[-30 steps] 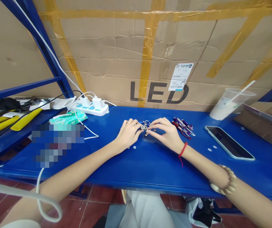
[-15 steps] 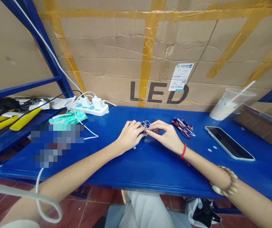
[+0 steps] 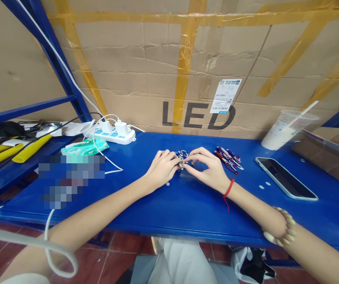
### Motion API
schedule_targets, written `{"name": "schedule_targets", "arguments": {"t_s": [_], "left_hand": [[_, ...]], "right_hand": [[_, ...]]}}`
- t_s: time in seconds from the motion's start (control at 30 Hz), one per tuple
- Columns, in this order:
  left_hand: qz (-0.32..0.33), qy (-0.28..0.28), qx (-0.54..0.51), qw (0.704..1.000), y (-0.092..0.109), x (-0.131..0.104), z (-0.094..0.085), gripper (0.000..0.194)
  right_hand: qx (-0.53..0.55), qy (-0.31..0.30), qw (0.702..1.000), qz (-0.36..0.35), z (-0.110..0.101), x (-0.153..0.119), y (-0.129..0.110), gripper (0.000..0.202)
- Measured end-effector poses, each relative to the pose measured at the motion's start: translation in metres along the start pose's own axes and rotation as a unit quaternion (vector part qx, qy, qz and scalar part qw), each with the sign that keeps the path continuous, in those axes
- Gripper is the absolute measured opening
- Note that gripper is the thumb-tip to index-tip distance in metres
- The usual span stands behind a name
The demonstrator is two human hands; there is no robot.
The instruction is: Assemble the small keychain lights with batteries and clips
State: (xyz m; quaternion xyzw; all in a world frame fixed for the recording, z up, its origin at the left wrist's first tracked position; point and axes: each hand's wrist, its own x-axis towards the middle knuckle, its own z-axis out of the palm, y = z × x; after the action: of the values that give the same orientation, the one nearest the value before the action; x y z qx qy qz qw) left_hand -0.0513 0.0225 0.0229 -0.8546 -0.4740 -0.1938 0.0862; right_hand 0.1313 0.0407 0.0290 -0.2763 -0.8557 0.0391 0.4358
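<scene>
My left hand (image 3: 162, 169) is closed at the middle of the blue table, its thumb and forefinger around a small shiny metal piece (image 3: 181, 165). My right hand (image 3: 209, 167), with a red string at the wrist, meets it from the right; its thumb and fingertips pinch at the same piece. The piece is mostly covered by fingers and too small to name. Just behind the fingertips lie blue and silver clips (image 3: 183, 153), partly hidden. To the right of my right hand sits a small pile of purple and red carabiner keychains (image 3: 227, 159).
A phone (image 3: 286, 178) and a tilted-looking plastic cup (image 3: 286, 130) with a straw stand right, near an open cardboard box (image 3: 332, 150). A power strip (image 3: 113, 134), green tissue pack (image 3: 85, 147) and white cable lie left. Small white discs (image 3: 261, 187) dot the table (image 3: 169, 213).
My right hand has shifted very slightly, its wrist turning and the red string's end swinging left. The left hand stays almost still.
</scene>
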Motion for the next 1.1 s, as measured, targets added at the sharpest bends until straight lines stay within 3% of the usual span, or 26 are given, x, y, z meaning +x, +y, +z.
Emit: {"name": "schedule_targets", "arguments": {"t_s": [0.13,0.3,0.43,0.67,0.93,1.1], "left_hand": [[0.004,0.000,0.004,1.000,0.000,0.000,0.000,0.024],[0.007,0.001,0.011,1.000,0.001,-0.001,0.003,0.024],[-0.005,0.016,0.011,1.000,0.002,0.000,0.003,0.025],[-0.088,0.035,0.015,0.995,-0.003,0.002,0.005,0.031],[-0.086,0.027,-0.016,0.996,-0.002,0.002,0.003,0.023],[-0.068,0.028,-0.026,0.997,-0.001,0.001,0.004,0.022]], "right_hand": [[-0.123,-0.062,0.986,-0.093,-0.005,0.001,-0.001,0.019],[-0.207,-0.093,0.964,-0.136,-0.007,0.002,0.000,0.022],[-0.198,-0.086,0.970,-0.111,-0.007,0.001,0.002,0.022],[-0.145,-0.060,0.987,-0.037,-0.004,0.001,0.007,0.031],[-0.167,-0.199,0.965,-0.036,0.002,-0.003,0.015,0.025],[-0.155,-0.211,0.965,-0.036,0.003,-0.003,0.016,0.023]]}}
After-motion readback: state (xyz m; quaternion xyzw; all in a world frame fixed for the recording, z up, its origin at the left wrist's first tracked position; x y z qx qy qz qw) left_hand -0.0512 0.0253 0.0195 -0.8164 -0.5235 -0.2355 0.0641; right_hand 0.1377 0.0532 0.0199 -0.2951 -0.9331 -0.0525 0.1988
